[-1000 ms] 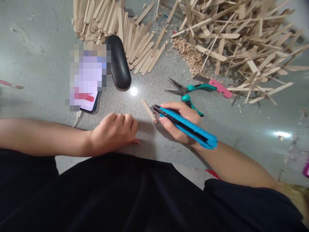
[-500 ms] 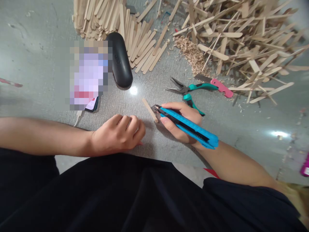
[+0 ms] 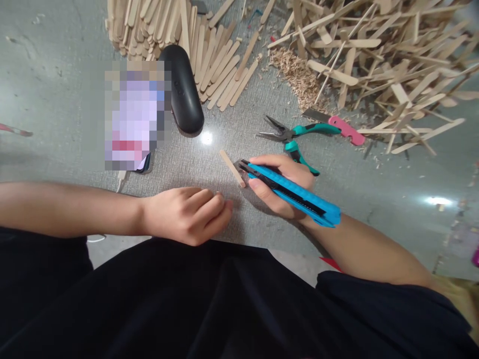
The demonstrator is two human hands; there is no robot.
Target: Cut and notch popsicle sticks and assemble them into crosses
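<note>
My right hand [image 3: 280, 185] grips a blue utility knife [image 3: 299, 192], its handle slanting down to the right. The knife's front end points left, close to the right side of a short wooden craft stick [image 3: 232, 168] lying on the table. Just below and left of this stick, my left hand [image 3: 192, 214] rests on the table with its fingers curled closed. Whatever may be inside those fingers is hidden. Beyond my right hand lie needle-nose pliers [image 3: 288, 135] with green-and-black handles, their jaws apart. A pink-handled folding knife [image 3: 346, 130] with its blade out lies beside them.
A black oblong case [image 3: 183, 89] sits next to a phone [image 3: 136, 119] with a white cable. Behind them are stacked craft sticks [image 3: 220, 65]. A loose heap of sticks [image 3: 374, 75] fills the far right, with wood shavings [image 3: 295, 75] at its edge. The table [image 3: 48, 109] is grey.
My left hand has turned and its fingers have drawn together, with the knuckles slightly lower and farther right. My right hand and the utility knife have hardly moved. The view has shifted slightly.
</note>
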